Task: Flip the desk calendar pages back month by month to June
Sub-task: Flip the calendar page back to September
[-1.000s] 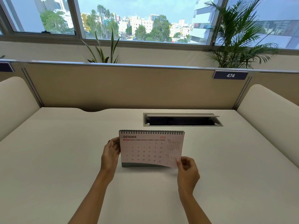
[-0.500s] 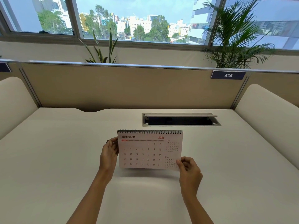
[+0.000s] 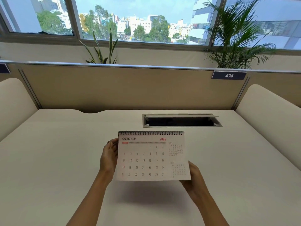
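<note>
White tabletop (image 3: 65, 160) under window, partition tag 474 (image 3: 229, 75) behind. Your left hand (image 3: 109, 156) is closed on the left edge of the desk calendar (image 3: 151, 156), which is near centre with its OCTOBER page lifted toward you. Your right hand (image 3: 194, 177) pinches the page's lower right corner, so the calendar sits between both grips.

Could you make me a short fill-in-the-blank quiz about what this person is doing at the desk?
1. The calendar page facing the camera shows the month of ____.
2. The right hand holds the page's lower ____ corner.
3. The label on the partition reads ____.

Missing words: October; right; 474
</note>
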`<state>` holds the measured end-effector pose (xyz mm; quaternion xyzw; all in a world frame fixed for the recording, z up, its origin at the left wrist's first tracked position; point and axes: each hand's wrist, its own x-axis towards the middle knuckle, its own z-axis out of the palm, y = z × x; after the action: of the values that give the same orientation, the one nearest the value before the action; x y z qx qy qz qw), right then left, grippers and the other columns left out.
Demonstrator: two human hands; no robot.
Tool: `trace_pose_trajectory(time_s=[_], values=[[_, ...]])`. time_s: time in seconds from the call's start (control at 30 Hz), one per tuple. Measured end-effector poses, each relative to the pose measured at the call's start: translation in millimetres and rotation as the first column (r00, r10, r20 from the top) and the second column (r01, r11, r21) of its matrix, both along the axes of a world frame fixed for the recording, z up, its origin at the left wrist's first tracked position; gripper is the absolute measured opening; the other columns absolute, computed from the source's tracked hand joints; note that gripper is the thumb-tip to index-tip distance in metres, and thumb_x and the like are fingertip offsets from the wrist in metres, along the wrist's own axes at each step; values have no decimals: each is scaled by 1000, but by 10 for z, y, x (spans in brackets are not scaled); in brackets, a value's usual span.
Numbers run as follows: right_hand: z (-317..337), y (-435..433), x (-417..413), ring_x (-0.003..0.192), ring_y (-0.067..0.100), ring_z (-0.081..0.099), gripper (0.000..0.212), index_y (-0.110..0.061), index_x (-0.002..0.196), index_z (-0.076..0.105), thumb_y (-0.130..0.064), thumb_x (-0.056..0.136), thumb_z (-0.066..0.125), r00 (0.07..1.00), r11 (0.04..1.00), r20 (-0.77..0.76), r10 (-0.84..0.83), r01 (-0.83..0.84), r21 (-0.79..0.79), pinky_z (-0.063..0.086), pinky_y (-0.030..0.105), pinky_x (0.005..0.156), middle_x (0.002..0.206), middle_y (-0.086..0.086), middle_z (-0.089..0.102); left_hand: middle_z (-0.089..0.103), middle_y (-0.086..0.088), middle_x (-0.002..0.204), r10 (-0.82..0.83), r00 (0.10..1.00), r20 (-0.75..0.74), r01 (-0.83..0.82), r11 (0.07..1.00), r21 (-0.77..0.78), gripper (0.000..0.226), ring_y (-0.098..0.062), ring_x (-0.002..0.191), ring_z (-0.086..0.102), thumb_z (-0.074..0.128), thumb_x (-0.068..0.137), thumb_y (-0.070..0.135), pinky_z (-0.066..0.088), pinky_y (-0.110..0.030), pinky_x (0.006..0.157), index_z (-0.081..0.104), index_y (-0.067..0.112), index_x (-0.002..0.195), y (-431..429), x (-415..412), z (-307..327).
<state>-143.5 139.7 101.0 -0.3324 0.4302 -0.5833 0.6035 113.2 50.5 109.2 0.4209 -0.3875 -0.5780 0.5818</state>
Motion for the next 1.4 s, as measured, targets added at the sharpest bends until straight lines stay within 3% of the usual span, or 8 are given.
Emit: trace_pose_trajectory(time_s=[0.1,0.17,0.23,0.3,0.37,0.47,0.67,1.4], values=[[132,-52,49,86,39,65,17,-2,90,68,-14,82,59,997,996,-59,47,-51,-74,55,41,68,94,22,70,71,-3,94,-12,1000,4,12,1000,7,38,-20,80,68,25,98,34,52,-31,68,59,18,105,-1,24,-8],[266,-120,123,96,41,67,29,2,105,63,-15,82,65,998,982,-43,39,-46,-182,57,50,77,107,23,69,72,-1,90,-5,1000,5,5,1000,1,33,-20,78,69,31,97,33,53,-27,62,62,20,102,5,26,-9],[413,-200,211,104,32,67,33,-7,113,63,-15,82,70,997,964,-75,-14,-6,-265,57,50,85,112,16,71,72,2,91,42,997,64,-38,998,-58,21,-19,86,68,45,92,29,54,-26,67,63,22,100,3,29,4],[548,-300,290,104,21,67,27,-16,109,67,-13,83,69,953,954,-265,-145,64,-293,55,43,91,108,6,73,70,3,101,40,998,47,-36,996,-78,27,-17,99,64,41,92,30,50,-29,81,63,22,105,-9,32,-6],[632,-411,331,102,15,66,26,-19,112,66,-13,87,66,844,926,-467,-262,84,-367,56,29,85,110,2,72,70,1,107,8,1000,11,-7,998,-59,37,-17,105,62,27,99,29,48,-32,87,62,20,109,-29,40,-32],[701,-558,383,97,9,61,27,-19,116,63,-17,89,64,552,862,-709,-439,35,-506,49,10,74,116,2,68,68,-2,110,30,999,-25,-30,1000,9,39,-20,107,61,23,101,28,45,-38,95,61,19,106,-53,41,-47],[643,-682,427,99,21,59,19,-11,106,65,-11,86,63,158,787,-810,-564,-195,-586,55,30,82,107,10,67,64,-3,115,7,1000,-15,-6,999,43,36,-18,109,59,23,101,28,45,-37,95,58,21,109,-48,45,-59],[471,-823,514,89,23,59,27,-12,99,67,-6,75,78,6,816,-827,-561,-163,-555,50,28,77,96,7,70,65,-4,113,29,1000,-5,-29,1000,-3,38,-17,104,61,22,101,26,47,-33,90,57,18,110,-32,42,-113]])
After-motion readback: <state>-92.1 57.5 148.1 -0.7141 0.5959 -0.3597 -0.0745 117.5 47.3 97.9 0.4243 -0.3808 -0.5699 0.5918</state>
